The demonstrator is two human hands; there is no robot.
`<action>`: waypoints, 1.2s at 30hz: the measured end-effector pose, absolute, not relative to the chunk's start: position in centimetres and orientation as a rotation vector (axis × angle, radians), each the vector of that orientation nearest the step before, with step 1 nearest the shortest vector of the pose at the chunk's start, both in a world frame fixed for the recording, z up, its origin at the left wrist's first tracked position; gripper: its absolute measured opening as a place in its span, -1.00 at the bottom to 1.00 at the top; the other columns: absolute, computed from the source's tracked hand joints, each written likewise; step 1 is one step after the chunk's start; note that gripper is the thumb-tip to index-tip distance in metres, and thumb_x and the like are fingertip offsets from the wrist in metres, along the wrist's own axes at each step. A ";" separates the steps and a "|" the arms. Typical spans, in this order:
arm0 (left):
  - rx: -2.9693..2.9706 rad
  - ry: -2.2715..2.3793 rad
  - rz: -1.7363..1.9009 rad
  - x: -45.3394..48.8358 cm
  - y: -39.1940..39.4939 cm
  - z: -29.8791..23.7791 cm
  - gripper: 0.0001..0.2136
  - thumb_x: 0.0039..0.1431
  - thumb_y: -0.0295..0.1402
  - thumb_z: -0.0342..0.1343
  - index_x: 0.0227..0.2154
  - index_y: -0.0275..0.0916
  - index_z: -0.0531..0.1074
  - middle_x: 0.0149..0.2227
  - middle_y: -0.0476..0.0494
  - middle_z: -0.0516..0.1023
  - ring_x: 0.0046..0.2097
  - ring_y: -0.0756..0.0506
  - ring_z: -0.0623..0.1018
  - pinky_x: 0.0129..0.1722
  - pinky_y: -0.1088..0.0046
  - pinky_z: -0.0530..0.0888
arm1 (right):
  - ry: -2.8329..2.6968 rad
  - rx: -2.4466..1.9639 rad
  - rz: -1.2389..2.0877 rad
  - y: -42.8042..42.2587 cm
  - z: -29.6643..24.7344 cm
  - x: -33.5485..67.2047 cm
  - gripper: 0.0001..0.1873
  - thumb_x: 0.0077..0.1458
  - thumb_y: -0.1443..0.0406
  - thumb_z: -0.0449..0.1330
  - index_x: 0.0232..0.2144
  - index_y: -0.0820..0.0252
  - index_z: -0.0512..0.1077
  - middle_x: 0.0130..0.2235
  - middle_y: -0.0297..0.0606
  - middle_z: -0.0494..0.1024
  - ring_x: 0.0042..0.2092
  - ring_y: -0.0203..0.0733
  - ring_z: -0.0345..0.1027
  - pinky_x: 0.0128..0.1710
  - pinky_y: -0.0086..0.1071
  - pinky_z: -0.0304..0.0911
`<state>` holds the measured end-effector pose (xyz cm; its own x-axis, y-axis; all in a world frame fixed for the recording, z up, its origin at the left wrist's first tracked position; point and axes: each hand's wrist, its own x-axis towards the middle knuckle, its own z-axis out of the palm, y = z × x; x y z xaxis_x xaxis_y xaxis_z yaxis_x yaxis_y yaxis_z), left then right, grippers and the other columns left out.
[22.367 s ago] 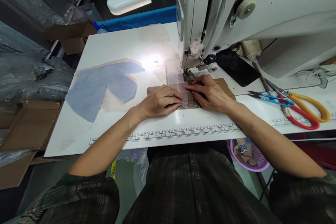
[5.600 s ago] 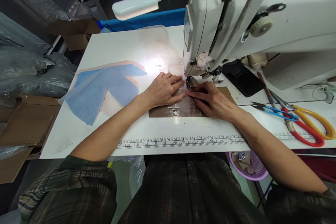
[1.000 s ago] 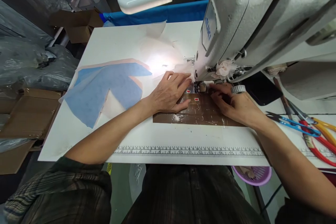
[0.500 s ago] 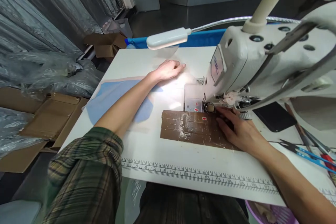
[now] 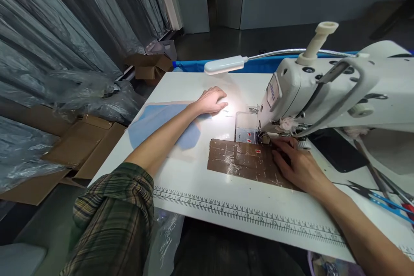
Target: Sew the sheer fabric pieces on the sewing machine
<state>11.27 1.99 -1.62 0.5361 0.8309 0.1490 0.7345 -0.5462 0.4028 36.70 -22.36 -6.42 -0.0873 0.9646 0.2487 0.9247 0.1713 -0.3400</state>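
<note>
My left hand (image 5: 211, 101) rests on pale, sheer fabric (image 5: 236, 88) in the lamp's bright spot, thumb and forefinger apart. Blue fabric (image 5: 161, 123) shows through a thin layer under my left forearm. At the right, my right hand (image 5: 296, 161) lies beside the presser foot (image 5: 264, 139) of a white sewing machine (image 5: 291, 90). Its fingers are bent in, with their tips by the needle area; whatever they grip is hidden. Beneath that hand is a brown taped plate (image 5: 241, 161), next to the metal needle plate (image 5: 247, 135) with small red marks.
A white lamp (image 5: 224, 65) on a bendable neck hangs over the table (image 5: 190, 172). A printed ruler (image 5: 246, 215) runs along the front edge. Right of the machine lie a black phone-like slab (image 5: 339, 148) and blue-handled snips (image 5: 384, 202). Cardboard boxes (image 5: 87, 142) stand at the left.
The whole view has shifted, so the table and machine sit lower and further right. The gap between my left thumb and forefinger shows more clearly. My right hand stays at the presser foot.
</note>
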 end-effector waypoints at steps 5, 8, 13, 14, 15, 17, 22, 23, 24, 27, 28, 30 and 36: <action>2.469 1.383 0.531 9.0 1.5 -1.2 -0.64 0.11 -0.27 0.19 -0.03 -0.23 0.52 0.13 -0.27 0.49 0.17 -0.27 0.46 0.24 0.24 0.32 | -2.063 -1.784 0.073 -22.4 -6.8 36.6 -0.55 0.35 0.18 -0.06 0.14 0.17 0.42 0.09 -0.02 0.51 -0.10 0.05 0.55 -0.12 -0.05 0.48; 2.358 1.538 0.625 8.2 2.4 -1.1 -0.76 0.18 -0.33 0.12 -0.14 -0.30 0.56 0.00 -0.32 0.56 0.05 -0.27 0.54 0.18 0.27 0.38 | -2.054 -1.768 0.078 -22.4 -6.9 36.6 -0.54 0.34 0.17 -0.06 0.14 0.16 0.43 0.08 -0.01 0.51 -0.14 0.03 0.56 -0.14 -0.04 0.48; 2.148 1.676 0.716 8.4 3.3 -1.9 -0.85 0.17 -0.32 0.17 -0.46 -0.24 0.54 -0.23 -0.30 0.62 0.00 -0.33 0.57 0.14 0.20 0.42 | -2.026 -1.765 0.084 -22.1 -7.0 36.6 -0.55 0.34 0.17 -0.06 0.11 0.16 0.46 0.07 -0.01 0.52 -0.13 0.06 0.56 -0.18 -0.04 0.49; 2.115 1.671 0.730 8.7 3.4 -2.0 -0.87 0.13 -0.33 0.23 -0.49 -0.23 0.52 -0.25 -0.28 0.62 0.01 -0.33 0.57 0.16 0.20 0.41 | -2.031 -1.763 0.085 -22.1 -7.0 36.6 -0.55 0.34 0.18 -0.06 0.12 0.17 0.46 0.07 -0.01 0.52 -0.14 0.06 0.56 -0.19 -0.05 0.50; 2.084 1.659 0.745 9.0 3.3 -2.2 -0.89 0.08 -0.34 0.27 -0.50 -0.22 0.51 -0.26 -0.26 0.62 0.02 -0.32 0.56 0.17 0.21 0.41 | -2.037 -1.762 0.082 -22.1 -7.0 36.7 -0.54 0.34 0.18 -0.06 0.13 0.17 0.45 0.06 -0.01 0.53 -0.16 0.06 0.56 -0.20 -0.05 0.50; 2.015 1.626 0.777 9.7 3.3 -2.2 -0.89 0.02 -0.39 0.31 -0.51 -0.22 0.50 -0.27 -0.23 0.63 0.03 -0.29 0.56 0.19 0.24 0.41 | -2.046 -1.763 0.075 -22.0 -7.0 36.7 -0.54 0.34 0.18 -0.06 0.12 0.17 0.46 0.04 -0.02 0.54 -0.17 0.06 0.57 -0.22 -0.07 0.49; 1.767 1.523 0.828 11.5 4.0 -1.8 -0.94 0.17 -0.40 0.21 -0.35 -0.27 0.47 -0.32 -0.21 0.62 -0.18 -0.14 0.65 -0.08 0.34 0.57 | -2.031 -1.766 0.076 -22.0 -7.2 36.8 -0.55 0.33 0.17 -0.04 0.11 0.15 0.47 0.04 -0.02 0.55 -0.21 0.04 0.58 -0.24 -0.07 0.50; 1.718 1.497 0.826 11.8 4.2 -1.7 -0.94 0.20 -0.41 0.18 -0.29 -0.29 0.46 -0.32 -0.21 0.63 -0.24 -0.11 0.65 -0.15 0.38 0.59 | -2.030 -1.771 0.074 -22.0 -7.3 36.8 -0.55 0.33 0.17 -0.04 0.10 0.15 0.48 0.05 -0.01 0.54 -0.24 0.03 0.58 -0.26 -0.06 0.50; 1.676 1.474 0.823 12.0 4.3 -1.6 -0.91 0.21 -0.43 0.15 -0.23 -0.30 0.44 -0.30 -0.21 0.63 -0.27 -0.08 0.65 -0.20 0.42 0.59 | -2.032 -1.774 0.073 -22.0 -7.4 36.9 -0.56 0.33 0.17 -0.04 0.09 0.15 0.48 0.05 -0.01 0.54 -0.25 0.02 0.57 -0.27 -0.05 0.50; 1.602 1.427 0.826 12.1 4.4 -1.5 -0.71 0.17 -0.51 0.13 -0.03 -0.29 0.38 -0.23 -0.20 0.64 -0.28 -0.04 0.66 -0.26 0.47 0.59 | -2.049 -1.781 0.060 -22.0 -7.5 36.9 -0.56 0.34 0.17 -0.05 0.08 0.14 0.49 0.06 0.00 0.53 -0.28 0.00 0.56 -0.28 -0.05 0.49; 1.596 1.422 0.833 11.8 4.3 -1.4 -0.64 0.15 -0.52 0.14 0.03 -0.28 0.35 -0.20 -0.21 0.64 -0.26 -0.04 0.66 -0.25 0.47 0.60 | -2.056 -1.785 0.051 -22.0 -7.5 36.9 -0.55 0.34 0.17 -0.06 0.08 0.13 0.49 0.06 -0.01 0.53 -0.29 -0.01 0.55 -0.29 -0.06 0.49; 1.612 1.430 0.853 10.8 4.1 -1.3 -0.54 0.14 -0.50 0.15 0.12 -0.24 0.32 -0.10 -0.23 0.63 -0.21 -0.05 0.66 -0.21 0.46 0.60 | -2.068 -1.785 0.031 -22.0 -7.5 37.0 -0.55 0.34 0.16 -0.06 0.09 0.13 0.49 0.05 -0.01 0.53 -0.28 0.01 0.55 -0.31 -0.06 0.49; 1.807 1.629 0.884 3.1 1.8 -0.1 -0.65 0.16 -0.31 0.20 0.01 -0.23 0.49 0.02 -0.24 0.60 0.03 -0.12 0.59 0.07 0.41 0.50 | -2.117 -1.742 -0.011 -22.0 -7.8 37.2 -0.54 0.35 0.16 -0.08 0.13 0.15 0.44 0.09 0.03 0.50 -0.18 0.11 0.55 -0.28 -0.02 0.50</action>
<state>3.10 1.79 -0.11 0.0514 0.9925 0.1109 0.6336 -0.1183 0.7646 37.23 -21.97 -7.82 -0.1458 0.9409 0.3056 0.9441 0.2246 -0.2412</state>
